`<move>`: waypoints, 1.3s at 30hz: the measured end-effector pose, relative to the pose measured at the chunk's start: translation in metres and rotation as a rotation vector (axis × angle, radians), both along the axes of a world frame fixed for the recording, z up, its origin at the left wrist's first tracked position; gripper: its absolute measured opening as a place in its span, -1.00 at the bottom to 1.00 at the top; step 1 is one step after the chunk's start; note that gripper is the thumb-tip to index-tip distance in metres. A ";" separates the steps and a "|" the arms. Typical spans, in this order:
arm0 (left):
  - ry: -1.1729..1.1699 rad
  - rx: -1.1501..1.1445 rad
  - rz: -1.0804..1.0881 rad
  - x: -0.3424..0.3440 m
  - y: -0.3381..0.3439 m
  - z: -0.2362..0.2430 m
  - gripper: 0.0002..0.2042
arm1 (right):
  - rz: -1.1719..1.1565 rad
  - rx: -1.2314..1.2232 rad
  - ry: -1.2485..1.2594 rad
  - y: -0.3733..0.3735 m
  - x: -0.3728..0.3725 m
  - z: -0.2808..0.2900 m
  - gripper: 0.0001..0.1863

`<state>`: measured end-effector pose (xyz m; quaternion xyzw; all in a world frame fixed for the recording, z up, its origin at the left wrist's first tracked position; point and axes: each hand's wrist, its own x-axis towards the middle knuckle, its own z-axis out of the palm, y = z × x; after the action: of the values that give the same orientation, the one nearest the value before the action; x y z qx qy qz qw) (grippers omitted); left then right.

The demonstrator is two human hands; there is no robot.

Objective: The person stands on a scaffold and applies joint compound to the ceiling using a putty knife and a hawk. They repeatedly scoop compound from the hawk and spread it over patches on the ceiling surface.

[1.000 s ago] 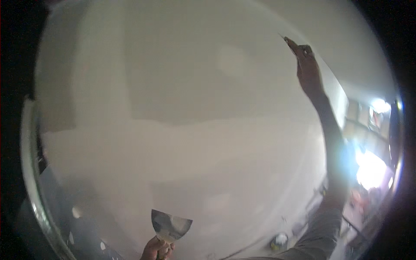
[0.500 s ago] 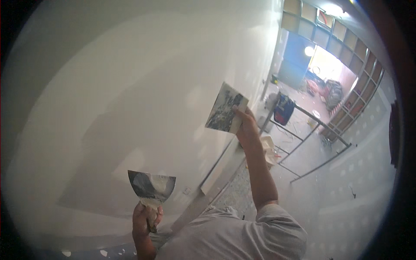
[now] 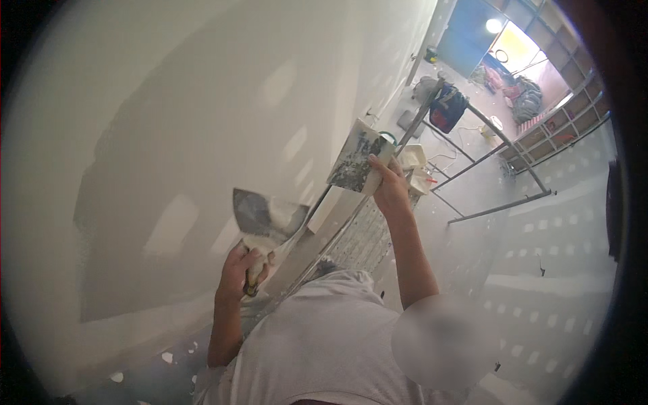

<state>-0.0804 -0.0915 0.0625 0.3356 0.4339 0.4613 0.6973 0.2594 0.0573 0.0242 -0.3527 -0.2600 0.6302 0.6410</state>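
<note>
My left hand [image 3: 233,273] is closed round the handle of a wide putty knife [image 3: 253,210]. Its flared blade points up and carries whitish filler, and more filler coats the neck. Higher up and to the right, my right hand [image 3: 391,191] grips a broad, flat filling blade [image 3: 352,164] by one edge, thumb across its face. Grey and white smears of compound cover that blade. Both tools are in front of the pale wall [image 3: 182,155], which bears my shadow; whether either touches it I cannot tell. The two blades are apart from each other.
A metal scaffold frame [image 3: 496,150] stands at the right, with a dark blue bag [image 3: 448,108] hung on it. Below me runs a splattered plank [image 3: 361,236]. Whitish containers [image 3: 413,156] sit beyond my right hand. Wrapped bundles [image 3: 526,100] lie at the far end.
My left hand has moved up and right with the putty knife, closer to the other blade. My right hand still grips its blade. The view has tilted, and more of my shirt shows.
</note>
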 end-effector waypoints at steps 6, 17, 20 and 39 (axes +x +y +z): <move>-0.060 -0.055 -0.105 0.000 0.018 0.012 -0.70 | 0.033 0.213 -0.550 -0.055 -0.037 0.006 -0.71; -0.110 -0.057 -0.268 -0.013 0.026 -0.012 -0.70 | 0.160 0.610 -0.964 -0.094 -0.062 0.024 -0.45; -0.112 -0.056 -0.316 -0.012 0.023 -0.012 -0.71 | 0.130 0.654 -1.046 -0.104 -0.053 0.014 -0.36; -0.154 -0.037 -0.351 -0.002 0.027 -0.029 -0.71 | 0.006 0.173 -1.340 -0.181 0.050 -0.046 -0.59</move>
<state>-0.0826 -0.0644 0.0332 0.3569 0.3224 0.3487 0.8044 0.3095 -0.1237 -0.0214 -0.6142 -0.6518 0.2540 0.3653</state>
